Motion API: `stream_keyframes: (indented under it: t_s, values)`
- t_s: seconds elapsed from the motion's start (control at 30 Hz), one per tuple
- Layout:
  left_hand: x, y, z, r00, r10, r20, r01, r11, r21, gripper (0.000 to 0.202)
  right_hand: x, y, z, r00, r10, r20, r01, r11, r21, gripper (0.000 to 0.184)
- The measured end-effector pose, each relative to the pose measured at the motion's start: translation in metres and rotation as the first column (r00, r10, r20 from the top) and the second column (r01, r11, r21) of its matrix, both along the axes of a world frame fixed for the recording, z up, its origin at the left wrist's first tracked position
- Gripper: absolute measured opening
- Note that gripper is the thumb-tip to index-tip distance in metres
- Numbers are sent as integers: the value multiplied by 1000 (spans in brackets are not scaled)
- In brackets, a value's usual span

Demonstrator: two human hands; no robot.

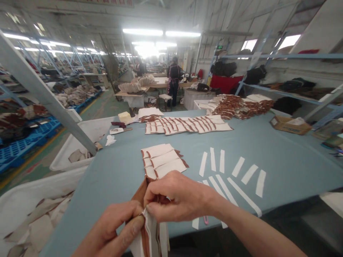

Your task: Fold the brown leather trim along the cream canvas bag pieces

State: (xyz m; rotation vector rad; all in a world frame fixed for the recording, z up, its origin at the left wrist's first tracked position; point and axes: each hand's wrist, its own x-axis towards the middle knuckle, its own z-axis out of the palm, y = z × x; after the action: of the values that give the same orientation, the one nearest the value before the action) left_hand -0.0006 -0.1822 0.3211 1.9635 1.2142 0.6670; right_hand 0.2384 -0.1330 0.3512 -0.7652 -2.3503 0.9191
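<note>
My left hand (118,226) and my right hand (177,196) meet at the table's near edge on a brown-and-cream fabric piece (147,237). Thumb and forefinger of my left hand pinch its upper edge. Right beside them, my right hand's fingertips are closed on the same edge; whether they also hold something small is hidden. Folded brown fabric (139,192) rises behind the fingers. Just beyond lies a small stack of cream pieces (166,160) with brown edges. White strips (222,187) are spread to the right, with a pink clip-like item (205,220) among them.
A long overlapping row of cream-and-brown pieces (187,125) crosses the blue-grey table (115,185). Larger piles (238,106) and a cardboard box (289,125) stand at the back right. White bins (88,141) and a slanted metal post (53,89) flank the left edge. A person (174,78) stands farther back.
</note>
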Motion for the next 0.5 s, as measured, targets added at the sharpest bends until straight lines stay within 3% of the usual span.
stream_keyframes:
  t_s: [0.1, 0.17, 0.37, 0.5]
  values:
    - [-1, 13, 2, 989, -124, -74, 129, 990, 63, 48, 1, 4, 1, 999, 26, -32, -27, 999, -17, 14]
    - [1, 20, 6, 986, -128, -104, 138, 986, 96, 45, 0, 6, 2, 1000, 27, 9, -27, 999, 24, 16]
    - [15, 32, 24, 964, -181, -194, 150, 975, -167, 34, -11, 6, 12, 941, -101, 323, 6, 960, 281, 20]
    - [20, 39, 20, 961, -197, -196, 166, 972, -166, 34, -17, 9, 14, 861, -158, 484, -27, 935, 354, 15]
